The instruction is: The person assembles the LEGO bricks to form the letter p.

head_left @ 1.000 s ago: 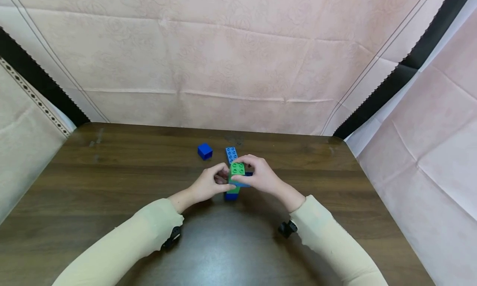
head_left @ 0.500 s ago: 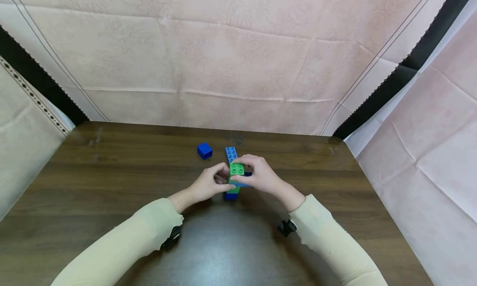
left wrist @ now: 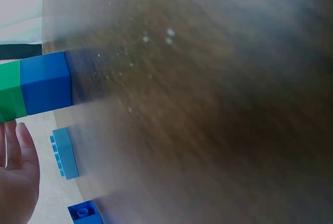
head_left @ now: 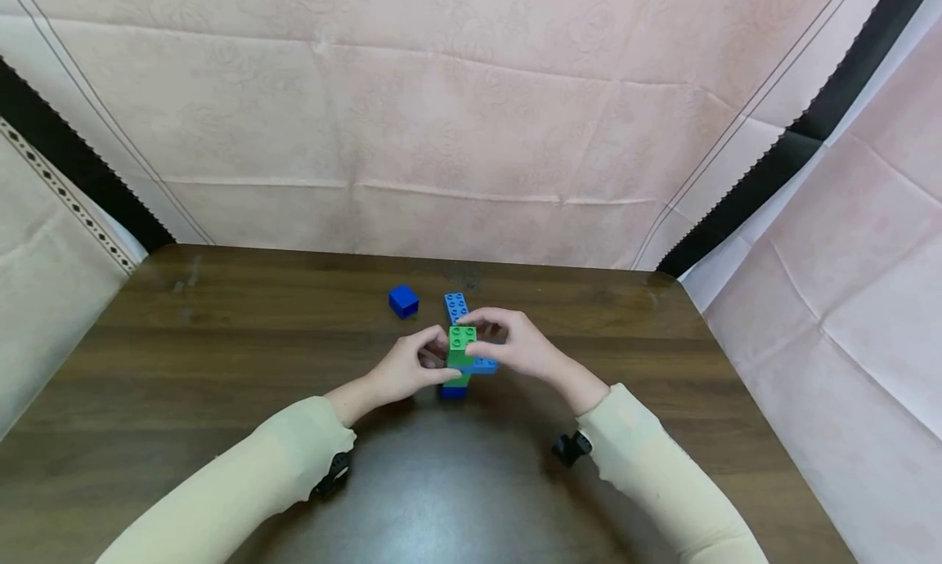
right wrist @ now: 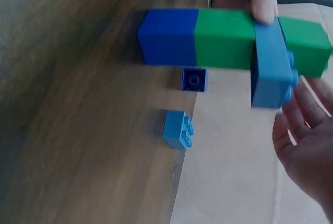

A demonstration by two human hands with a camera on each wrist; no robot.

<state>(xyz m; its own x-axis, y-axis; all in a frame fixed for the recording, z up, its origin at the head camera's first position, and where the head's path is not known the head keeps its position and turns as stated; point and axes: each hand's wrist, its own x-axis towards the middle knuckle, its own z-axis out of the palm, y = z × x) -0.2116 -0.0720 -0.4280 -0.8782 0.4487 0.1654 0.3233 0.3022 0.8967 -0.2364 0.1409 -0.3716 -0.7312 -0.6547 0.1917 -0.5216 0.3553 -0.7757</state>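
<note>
Before a hanging cloth [head_left: 441, 139], a wood-grain table [head_left: 221, 351] supports an upright brick tower [right wrist: 226, 41]. Left hand [head_left: 403, 368]: grips the tower. Right hand [head_left: 521, 347]: relaxed, apparently gripping nothing, beside the top green brick [head_left: 461, 337]. Step in hand: probably seating that brick. Next move: likely calls for the loose light-blue brick [head_left: 456, 305].

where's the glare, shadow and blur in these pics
Head: pale glare on the near part of the table, soft shadow beside the right sleeve; left wrist: table grain looks smeared, hazy sheen towards the top; right wrist: table surface soft, edges of the brick stack slightly soft too.
</note>
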